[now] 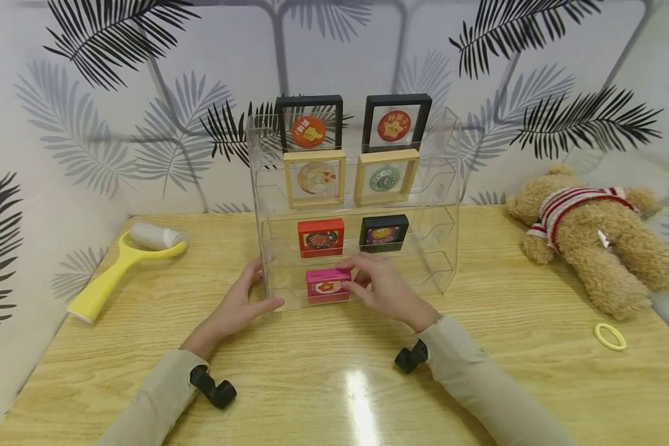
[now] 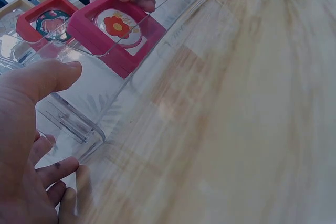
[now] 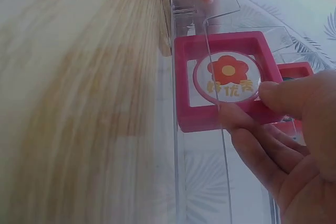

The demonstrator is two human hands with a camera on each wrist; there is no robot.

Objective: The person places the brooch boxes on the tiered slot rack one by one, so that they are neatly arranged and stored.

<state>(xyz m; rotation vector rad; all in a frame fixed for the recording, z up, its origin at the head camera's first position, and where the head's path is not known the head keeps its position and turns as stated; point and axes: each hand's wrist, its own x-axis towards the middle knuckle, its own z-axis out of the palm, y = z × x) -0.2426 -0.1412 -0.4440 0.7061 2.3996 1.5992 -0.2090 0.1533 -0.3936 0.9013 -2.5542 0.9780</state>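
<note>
A clear acrylic display rack (image 1: 440, 198) with stepped tiers stands on the table. My left hand (image 1: 236, 313) grips its lower left side, thumb across the front and fingers around the end. On the lowest tier sits a pink square frame (image 1: 327, 288) with a red flower badge inside. My right hand (image 1: 387, 288) pinches its right edge, as the right wrist view shows, thumb on the front face. One tier up are a red frame (image 1: 320, 238) and a small black frame (image 1: 384, 233). Above them stand two light wooden frames (image 1: 314, 179), then two larger black frames (image 1: 397, 124).
A yellow-handled lint roller (image 1: 103, 288) lies on the left of the wooden table (image 1: 290, 384). To the right are a teddy bear (image 1: 591, 241) in a striped top and a yellow ring (image 1: 610, 336). A leaf-patterned curtain (image 1: 357, 56) hangs behind the rack.
</note>
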